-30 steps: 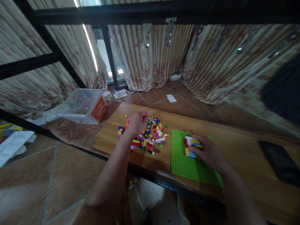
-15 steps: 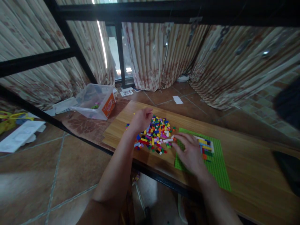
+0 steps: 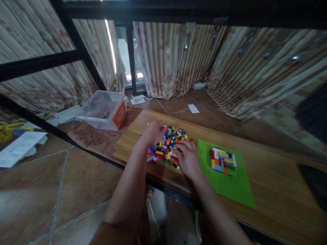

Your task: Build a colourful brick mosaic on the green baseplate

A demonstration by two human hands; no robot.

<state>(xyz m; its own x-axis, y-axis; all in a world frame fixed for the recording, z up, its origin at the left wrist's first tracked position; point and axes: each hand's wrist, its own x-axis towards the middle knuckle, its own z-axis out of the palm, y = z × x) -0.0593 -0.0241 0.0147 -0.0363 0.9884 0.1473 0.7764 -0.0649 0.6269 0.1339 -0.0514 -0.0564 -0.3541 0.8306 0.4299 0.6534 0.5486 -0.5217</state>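
Note:
Loose toy building bricks in many colours lie heaped on the wooden table. My left hand is over the far left side of the heap, its fingers curled together; whatever they hold, if anything, is hidden. At the right side of the heap my right hand reaches down, thumb and fingers apart, fingertips among the bricks. To its right lies a green baseplate. A flat block of joined bricks in white, red, yellow, blue, orange and green sits on that plate.
The wooden table runs across to the right, with a dark flat object near its right end. A clear plastic box with an orange label stands beyond the left end. Black metal bars cross the view before patterned curtains.
My right hand has moved left from the baseplate's edge to the brick heap, uncovering the joined bricks on the plate. My left hand has stayed about where it was.

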